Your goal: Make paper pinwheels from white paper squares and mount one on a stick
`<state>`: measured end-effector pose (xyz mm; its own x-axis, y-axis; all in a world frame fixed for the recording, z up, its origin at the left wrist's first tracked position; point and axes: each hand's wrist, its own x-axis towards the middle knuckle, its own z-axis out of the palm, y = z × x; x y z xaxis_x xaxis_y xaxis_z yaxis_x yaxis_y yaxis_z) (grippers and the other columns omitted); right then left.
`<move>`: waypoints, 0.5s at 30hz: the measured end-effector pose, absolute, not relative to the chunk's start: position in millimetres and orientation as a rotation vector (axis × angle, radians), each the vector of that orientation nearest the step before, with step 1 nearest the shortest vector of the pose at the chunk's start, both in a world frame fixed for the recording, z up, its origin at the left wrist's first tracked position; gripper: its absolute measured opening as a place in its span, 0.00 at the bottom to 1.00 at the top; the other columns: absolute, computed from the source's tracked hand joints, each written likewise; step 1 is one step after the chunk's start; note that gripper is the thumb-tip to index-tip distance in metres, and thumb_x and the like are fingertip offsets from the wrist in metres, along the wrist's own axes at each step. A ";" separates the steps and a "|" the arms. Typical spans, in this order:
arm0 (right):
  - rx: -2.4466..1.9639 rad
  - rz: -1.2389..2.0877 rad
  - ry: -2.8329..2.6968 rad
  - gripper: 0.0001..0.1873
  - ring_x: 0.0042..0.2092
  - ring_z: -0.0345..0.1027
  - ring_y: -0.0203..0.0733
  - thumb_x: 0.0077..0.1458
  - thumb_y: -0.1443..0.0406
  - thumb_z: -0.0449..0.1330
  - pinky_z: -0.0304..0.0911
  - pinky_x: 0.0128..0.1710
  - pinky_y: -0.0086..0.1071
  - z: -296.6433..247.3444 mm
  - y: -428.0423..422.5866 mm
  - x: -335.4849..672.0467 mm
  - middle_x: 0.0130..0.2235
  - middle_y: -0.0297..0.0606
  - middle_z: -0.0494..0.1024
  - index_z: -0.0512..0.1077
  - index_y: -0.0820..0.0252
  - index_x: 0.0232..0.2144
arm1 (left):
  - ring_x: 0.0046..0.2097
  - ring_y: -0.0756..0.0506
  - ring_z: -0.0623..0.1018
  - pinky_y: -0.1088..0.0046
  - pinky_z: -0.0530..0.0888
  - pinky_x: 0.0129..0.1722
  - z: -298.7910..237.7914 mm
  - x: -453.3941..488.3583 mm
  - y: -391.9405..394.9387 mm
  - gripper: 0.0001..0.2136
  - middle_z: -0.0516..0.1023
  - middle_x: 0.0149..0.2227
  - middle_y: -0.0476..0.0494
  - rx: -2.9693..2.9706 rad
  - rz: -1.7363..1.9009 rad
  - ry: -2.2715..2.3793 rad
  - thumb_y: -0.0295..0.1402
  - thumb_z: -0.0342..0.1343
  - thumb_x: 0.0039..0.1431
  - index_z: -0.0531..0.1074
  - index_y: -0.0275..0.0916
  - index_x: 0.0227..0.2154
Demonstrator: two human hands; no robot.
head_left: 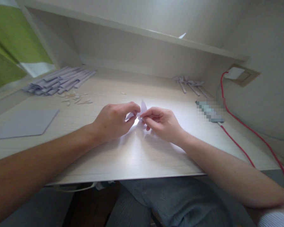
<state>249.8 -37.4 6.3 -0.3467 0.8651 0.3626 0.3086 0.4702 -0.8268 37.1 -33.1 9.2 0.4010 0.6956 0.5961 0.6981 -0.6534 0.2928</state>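
Note:
A small piece of pale folded paper (144, 105), shaped like a pinwheel with a pointed blade standing up, is held between my two hands above the desk. My left hand (115, 119) pinches its left side, thumb and fingers closed on a fold. On the other side, my right hand (164, 124) has thumb and forefinger pressed together at the paper's middle. Something tiny and shiny shows at those fingertips, too small to make out. Bright light glows on the desk beneath the paper, and my fingers hide part of it.
Rolled paper tubes (61, 80) are piled at the back left, with cotton swab pieces (73, 97) before them. Flat paper (26, 123) lies at left. Several paper pinwheels on sticks (191, 84) lie back right, near a blurred phone (209, 112) and red cable (247, 124). A shelf (137, 33) overhangs.

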 end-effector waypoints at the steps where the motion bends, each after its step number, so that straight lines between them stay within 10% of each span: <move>1: -0.985 0.819 -1.889 0.08 0.28 0.75 0.36 0.57 0.69 0.62 0.69 0.29 0.29 5.9 -37.2 249.8 0.30 0.36 0.83 0.81 0.62 0.37 | 0.20 0.52 0.67 0.74 0.63 0.26 9.4 37.2 -33.2 0.07 0.69 0.19 0.55 -2.631 -1.111 -1.306 0.29 0.58 0.58 0.79 0.41 0.37; 15: -1.022 0.889 -1.850 0.08 0.25 0.74 0.35 0.57 0.70 0.60 0.67 0.26 0.29 8.6 -40.1 249.0 0.28 0.35 0.81 0.79 0.64 0.37 | 0.22 0.51 0.72 0.73 0.65 0.27 9.6 39.0 -34.3 0.07 0.79 0.26 0.51 -2.593 -1.069 -1.265 0.30 0.57 0.61 0.79 0.42 0.38</move>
